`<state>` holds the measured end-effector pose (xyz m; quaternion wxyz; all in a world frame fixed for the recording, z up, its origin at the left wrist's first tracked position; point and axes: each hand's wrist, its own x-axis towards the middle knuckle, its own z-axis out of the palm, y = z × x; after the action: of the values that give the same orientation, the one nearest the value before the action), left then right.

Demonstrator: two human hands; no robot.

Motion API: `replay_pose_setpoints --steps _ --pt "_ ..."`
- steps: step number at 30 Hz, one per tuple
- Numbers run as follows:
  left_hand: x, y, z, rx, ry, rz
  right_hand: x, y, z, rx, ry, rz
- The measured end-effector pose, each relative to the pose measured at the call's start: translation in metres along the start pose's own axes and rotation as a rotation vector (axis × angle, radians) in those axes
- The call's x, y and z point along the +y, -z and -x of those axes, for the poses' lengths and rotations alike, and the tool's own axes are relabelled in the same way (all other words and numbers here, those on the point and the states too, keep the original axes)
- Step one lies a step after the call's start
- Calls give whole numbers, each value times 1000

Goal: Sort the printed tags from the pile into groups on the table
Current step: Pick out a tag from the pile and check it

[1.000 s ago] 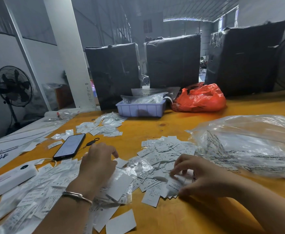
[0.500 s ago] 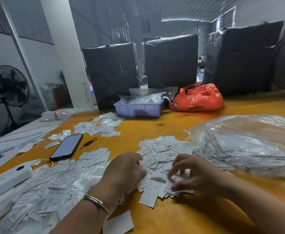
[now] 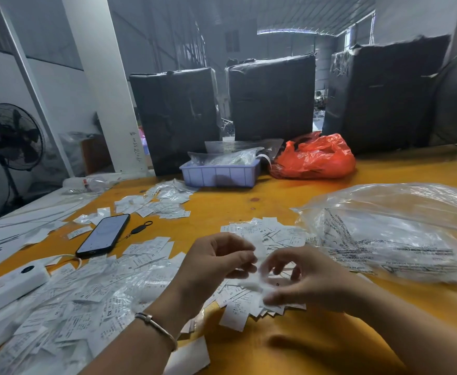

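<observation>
Room: a dim warehouse is showing behind the orange counter, with 3 black wrapped bales standing along its far edge.
Counter: it is carrying a purple tray, a red bag, a phone and a clear plastic bag lying at the right.
Change: the left hand is no longer working at the left pile; within 1 second it has crossed over and is now meeting the right hand above the middle pile.
Hands: both are curling their fingers around blurred white tags between them, the left pinching with thumb and fingertips, the right pinching from below.
Tags: most are lying loose in the 2 near piles, with a smaller group further back near the tray.
Meaning: the person is probably separating or reading a few tags before placing them; sorting is looking early, since large mixed heaps are remaining.
Risk: thin tags may be sticking together, so a group could be receiving the wrong size.
</observation>
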<state>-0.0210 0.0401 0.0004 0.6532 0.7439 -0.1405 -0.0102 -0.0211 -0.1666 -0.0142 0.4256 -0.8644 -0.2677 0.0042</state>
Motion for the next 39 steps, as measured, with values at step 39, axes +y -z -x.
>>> replay_pose_setpoints --steps 39 --pt "-4 13 3 -50 91 -99 -3 10 1 60 -45 -56"
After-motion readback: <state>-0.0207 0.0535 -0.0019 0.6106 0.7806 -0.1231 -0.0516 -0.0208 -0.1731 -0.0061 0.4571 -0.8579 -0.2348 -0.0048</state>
